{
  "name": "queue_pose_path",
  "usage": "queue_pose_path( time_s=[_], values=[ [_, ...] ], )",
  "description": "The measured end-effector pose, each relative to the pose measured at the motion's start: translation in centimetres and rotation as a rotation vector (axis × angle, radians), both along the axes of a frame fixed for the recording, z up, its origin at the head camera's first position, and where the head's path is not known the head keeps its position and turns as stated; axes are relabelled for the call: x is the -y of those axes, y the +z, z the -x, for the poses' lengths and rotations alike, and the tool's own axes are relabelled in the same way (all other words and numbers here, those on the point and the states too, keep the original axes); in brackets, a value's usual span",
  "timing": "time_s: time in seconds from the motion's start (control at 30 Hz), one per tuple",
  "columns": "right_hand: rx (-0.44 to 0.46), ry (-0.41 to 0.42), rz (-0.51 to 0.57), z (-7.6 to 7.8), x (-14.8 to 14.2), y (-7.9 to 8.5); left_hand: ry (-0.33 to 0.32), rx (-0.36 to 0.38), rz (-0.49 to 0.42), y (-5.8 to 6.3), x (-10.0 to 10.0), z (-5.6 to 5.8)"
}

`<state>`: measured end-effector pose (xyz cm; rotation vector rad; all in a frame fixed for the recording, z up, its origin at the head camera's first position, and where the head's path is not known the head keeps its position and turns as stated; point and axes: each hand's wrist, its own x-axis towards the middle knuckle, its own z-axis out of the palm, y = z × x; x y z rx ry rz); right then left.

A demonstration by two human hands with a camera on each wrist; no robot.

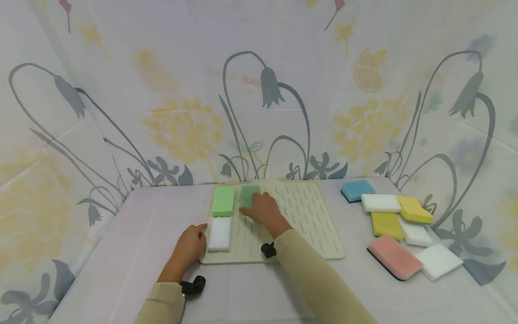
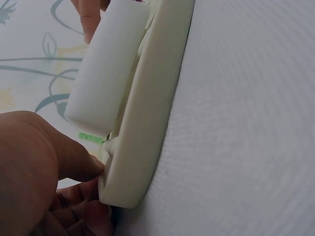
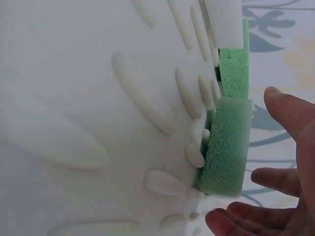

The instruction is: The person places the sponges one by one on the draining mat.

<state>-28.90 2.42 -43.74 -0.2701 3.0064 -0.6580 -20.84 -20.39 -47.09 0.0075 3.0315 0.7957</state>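
A cream ridged drying mat (image 1: 283, 252) lies on the table. My left hand (image 1: 191, 245) is at its left edge; in the left wrist view the thumb (image 2: 81, 160) presses the rim with curled fingers beside it, pinching the mat. A dark green sponge (image 3: 226, 150) rests near the mat's far edge. Over it, my right hand (image 1: 265, 211) has its thumb and fingers spread, and the right wrist view shows a gap between them and the sponge. A light green sponge (image 1: 224, 201) and a white sponge (image 1: 220, 234) lie in line along the mat's left side.
To the right of the mat is a loose group: a blue sponge (image 1: 358, 190), yellow sponges (image 1: 414, 209), several white sponges (image 1: 439, 261) and a pink sponge (image 1: 394, 256), some overlapping. A flower-printed cloth (image 1: 251, 112) hangs behind the table.
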Motion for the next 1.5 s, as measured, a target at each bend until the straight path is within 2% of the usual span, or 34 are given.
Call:
queue_pose_path(
  time_s=[0.53,1.0,1.5],
  values=[
    [-0.051,0.026,-0.015,-0.4,-2.1,1.0,-0.008,-0.004,0.012,0.2,-0.1,-0.1],
    [-0.053,0.000,0.023,-0.8,-4.9,1.7,-0.017,0.000,0.015,0.3,-0.1,-0.1],
    [-0.098,-0.034,-0.034,-1.4,-8.6,2.5,-0.040,-0.003,0.015,0.4,0.0,-0.3]
  ],
)
